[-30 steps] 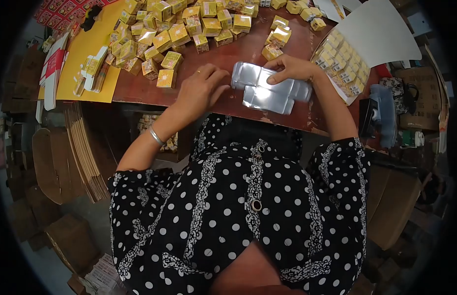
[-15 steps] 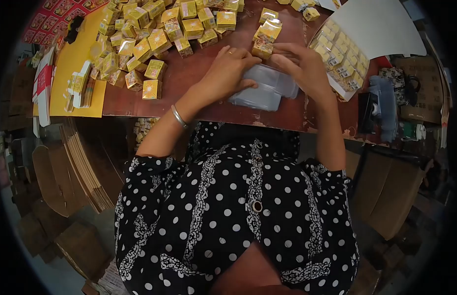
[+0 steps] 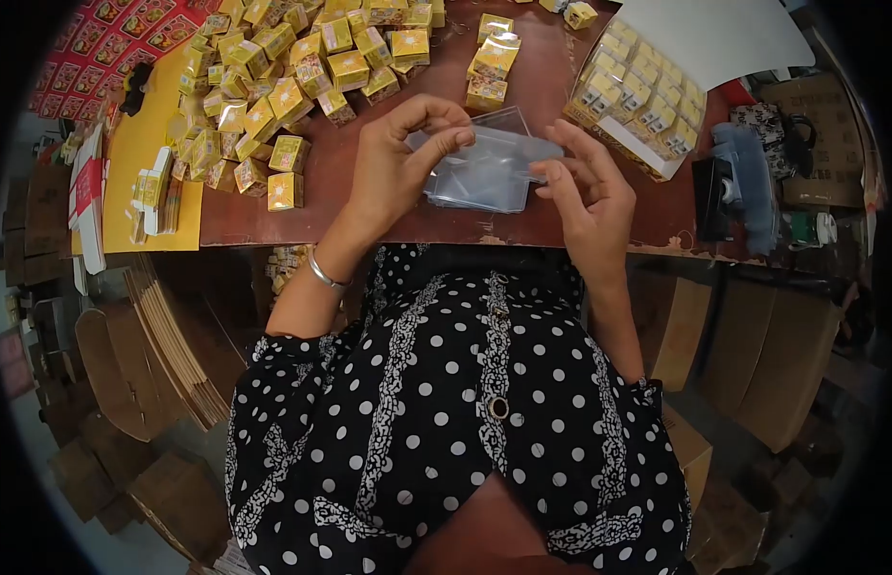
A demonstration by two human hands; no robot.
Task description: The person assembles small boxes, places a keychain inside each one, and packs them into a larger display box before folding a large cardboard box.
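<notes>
A thin clear plastic box (image 3: 508, 125) is lifted at a tilt between my hands, just over several flat clear plastic pieces (image 3: 479, 182) on the table. My left hand (image 3: 407, 158), with a silver bangle at its wrist, pinches the box's upper left edge between thumb and curled forefinger. At the right edge, the thumb and fingertips of my right hand (image 3: 594, 187) close on the plastic. The see-through material makes its outline hard to follow. Beyond the hands, small yellow boxes (image 3: 494, 57) stand in a short row.
A heap of small yellow boxes (image 3: 307, 72) covers the table's back left. An open display carton (image 3: 637, 96) of yellow boxes stands at right. Flat cartons (image 3: 156, 192) lie on a yellow sheet (image 3: 110, 216) at left. Dark items and clear plastic (image 3: 748, 182) are at the right edge.
Both hands have drawn back toward my body, away from the row of yellow boxes. A clear plastic box has come up off the stack between them. The whole view has shifted slightly.
</notes>
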